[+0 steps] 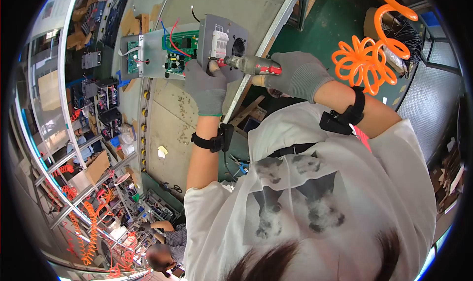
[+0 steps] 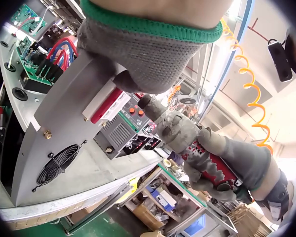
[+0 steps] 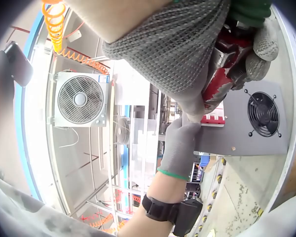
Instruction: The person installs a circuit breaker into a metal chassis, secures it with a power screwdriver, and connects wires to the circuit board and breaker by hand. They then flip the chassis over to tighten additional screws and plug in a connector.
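My gloved left hand (image 1: pixel 206 89) grips the edge of an upright grey metal panel (image 1: pixel 209 27), with the thumb on its front face. A white-and-red breaker-like block (image 1: pixel 219 42) is mounted on this panel, beside a round black fan grille (image 2: pixel 59 163). In my gloved right hand (image 1: pixel 301 73) is a worn red-and-grey power screwdriver (image 1: pixel 253 65), its nose pointed at the block close to the left thumb. The left wrist view shows the driver's nose (image 2: pixel 147 102) right by the block. Behind the panel lie green circuit boards (image 1: pixel 182 49) with red and blue wires.
The unit stands on a long bench (image 1: pixel 175 103) with a metal front edge (image 1: pixel 261 57). An orange coiled hose (image 1: pixel 364 64) hangs at the right. Crowded shelves of electronic units (image 1: pixel 106 96) line the left, and another person (image 1: pixel 170 244) works at the lower left.
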A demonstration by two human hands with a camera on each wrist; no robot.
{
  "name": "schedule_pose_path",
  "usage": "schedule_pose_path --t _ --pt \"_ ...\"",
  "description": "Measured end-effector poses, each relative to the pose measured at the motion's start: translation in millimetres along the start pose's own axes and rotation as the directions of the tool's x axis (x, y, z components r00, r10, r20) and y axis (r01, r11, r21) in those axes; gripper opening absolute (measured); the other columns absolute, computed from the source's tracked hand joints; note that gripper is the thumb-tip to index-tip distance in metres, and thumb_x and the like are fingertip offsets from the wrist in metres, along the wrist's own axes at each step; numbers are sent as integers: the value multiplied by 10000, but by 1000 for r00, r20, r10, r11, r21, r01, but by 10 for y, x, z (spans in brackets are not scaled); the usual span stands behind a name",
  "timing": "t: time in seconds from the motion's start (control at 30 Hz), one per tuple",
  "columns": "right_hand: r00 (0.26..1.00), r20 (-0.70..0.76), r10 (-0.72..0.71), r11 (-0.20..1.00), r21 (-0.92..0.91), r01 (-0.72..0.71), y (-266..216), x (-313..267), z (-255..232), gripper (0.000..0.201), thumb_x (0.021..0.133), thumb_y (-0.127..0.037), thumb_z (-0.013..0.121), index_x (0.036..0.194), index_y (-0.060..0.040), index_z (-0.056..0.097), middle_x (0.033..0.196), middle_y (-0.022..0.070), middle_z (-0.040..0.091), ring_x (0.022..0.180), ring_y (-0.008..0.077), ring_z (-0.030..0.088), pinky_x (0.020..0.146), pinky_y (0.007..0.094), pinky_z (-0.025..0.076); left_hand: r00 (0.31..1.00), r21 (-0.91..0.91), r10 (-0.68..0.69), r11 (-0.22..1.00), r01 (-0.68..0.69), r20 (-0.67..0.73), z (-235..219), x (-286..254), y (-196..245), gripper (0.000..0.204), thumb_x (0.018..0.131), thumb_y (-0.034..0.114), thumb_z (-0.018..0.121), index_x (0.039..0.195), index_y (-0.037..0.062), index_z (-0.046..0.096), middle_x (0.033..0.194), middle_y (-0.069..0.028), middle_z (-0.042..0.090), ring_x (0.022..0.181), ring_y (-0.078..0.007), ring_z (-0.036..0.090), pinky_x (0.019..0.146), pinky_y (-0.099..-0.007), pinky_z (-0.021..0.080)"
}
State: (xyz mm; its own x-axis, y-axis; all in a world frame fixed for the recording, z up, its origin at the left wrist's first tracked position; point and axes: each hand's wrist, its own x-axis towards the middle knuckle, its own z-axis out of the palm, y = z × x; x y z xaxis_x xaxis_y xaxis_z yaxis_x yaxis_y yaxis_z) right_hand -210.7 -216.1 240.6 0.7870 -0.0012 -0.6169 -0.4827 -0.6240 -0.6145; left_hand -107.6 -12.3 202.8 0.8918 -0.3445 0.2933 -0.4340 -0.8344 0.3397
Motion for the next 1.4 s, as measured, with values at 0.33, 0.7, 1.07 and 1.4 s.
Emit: schedule_pose_path --t 0.33,0.7,1.07,1.4 --pt "1000 -7 -27 999 -22 26 33 -59 -86 612 740 -634 612 963 -64 626 794 144 664 773 285 667 675 401 513 999 16 42 999 -42 23 11 18 -88 287 815 197 639 915 -20 479 848 -231 531 827 -420 532 712 -502 420" --pt "982 -110 154 984 -68 -162 760 -530 -144 552 741 -539 668 1067 -95 626 927 114 668 867 263 654 763 362 497 971 218 207 960 -179 -116 -223 245 414 435 750 212 706 1148 93 578 1071 -93 565 994 -334 514 824 -461 441" --pt "965 -174 195 979 -22 -201 967 -570 -10 576 731 -564 672 1066 -99 619 941 140 664 897 322 644 785 393 490 760 544 506 533 -648 408 173 632 362 190 786 201 624 951 109 644 966 -50 603 905 -222 577 716 -328 503" --pt "964 -124 236 971 -15 -239 1047 -523 -29 581 723 -566 678 1065 -99 621 950 137 665 913 320 643 781 397 490 656 155 208 880 -450 725 -314 -385 296 197 796 242 660 944 115 633 917 -98 604 852 -325 590 717 -426 494"
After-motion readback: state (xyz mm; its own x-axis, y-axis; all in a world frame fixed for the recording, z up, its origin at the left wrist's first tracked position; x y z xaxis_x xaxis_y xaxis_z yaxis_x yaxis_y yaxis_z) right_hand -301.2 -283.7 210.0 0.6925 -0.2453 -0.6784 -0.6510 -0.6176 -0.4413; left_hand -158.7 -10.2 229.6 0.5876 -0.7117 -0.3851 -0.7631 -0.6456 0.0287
